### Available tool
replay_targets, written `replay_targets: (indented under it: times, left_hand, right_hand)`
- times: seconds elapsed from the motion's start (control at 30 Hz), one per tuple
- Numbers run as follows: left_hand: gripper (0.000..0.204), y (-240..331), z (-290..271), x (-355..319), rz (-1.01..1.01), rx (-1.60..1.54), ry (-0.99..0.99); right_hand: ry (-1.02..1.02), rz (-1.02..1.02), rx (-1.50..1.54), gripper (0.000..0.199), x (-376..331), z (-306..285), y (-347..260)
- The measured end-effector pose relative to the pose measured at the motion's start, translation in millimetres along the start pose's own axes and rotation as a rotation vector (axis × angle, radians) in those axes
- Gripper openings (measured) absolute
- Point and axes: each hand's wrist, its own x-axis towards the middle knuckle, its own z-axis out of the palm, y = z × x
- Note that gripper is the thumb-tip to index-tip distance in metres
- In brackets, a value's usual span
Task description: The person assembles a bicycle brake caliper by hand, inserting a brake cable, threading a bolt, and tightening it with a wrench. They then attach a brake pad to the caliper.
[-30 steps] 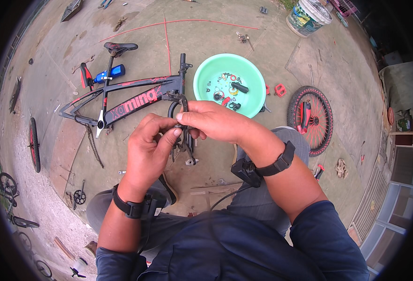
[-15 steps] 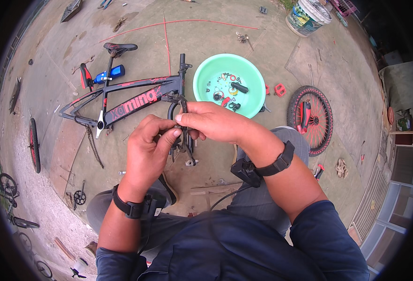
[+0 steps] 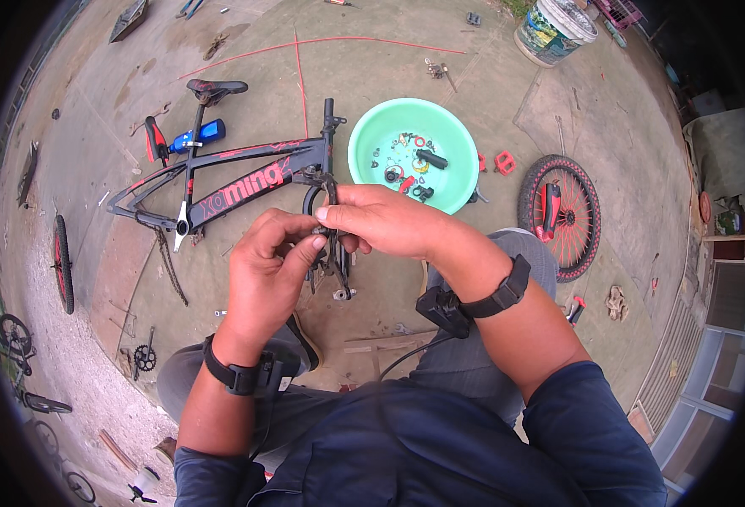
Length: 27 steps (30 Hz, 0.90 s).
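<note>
Between left hand (image 3: 264, 255) and right hand (image 3: 385, 218) — dark part (image 3: 335, 260).

A dark, slender part (image 3: 333, 256); slightly bent, held up, partly hidden.

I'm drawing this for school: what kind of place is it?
Probably a yard used as a bike workshop: a frame, a wheel and a basin of parts are on the ground.

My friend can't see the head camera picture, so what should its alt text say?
A person's left hand and right hand pinch a dark metal part; beyond are a black bicycle frame, a green basin of small parts and a red-spoked wheel.
</note>
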Motion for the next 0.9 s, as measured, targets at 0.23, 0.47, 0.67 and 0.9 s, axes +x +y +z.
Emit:
replay_targets:
  times: [0.23, 0.47, 0.67, 0.9]
  left_hand:
    - [0.017, -7, 0, -3, -0.089, -0.104, 0.008]
    - [0.018, -11, -2, -3, -0.050, -0.112, -0.015]
    - [0.018, -6, -4, -1, -0.051, -0.139, -0.027]
    - [0.013, 1, -6, 1, 0.002, 0.002, -0.047]
  right_hand:
    - [-0.001, -0.005, -0.003, 0.036, 1, 0, 1]
    - [0.006, -0.014, -0.008, 0.037, -2, 0, -2]
    - [0.017, -0.034, 0.005, 0.038, -3, 0, -4]
    - [0.003, -0.017, 0.007, 0.037, -3, 0, -5]
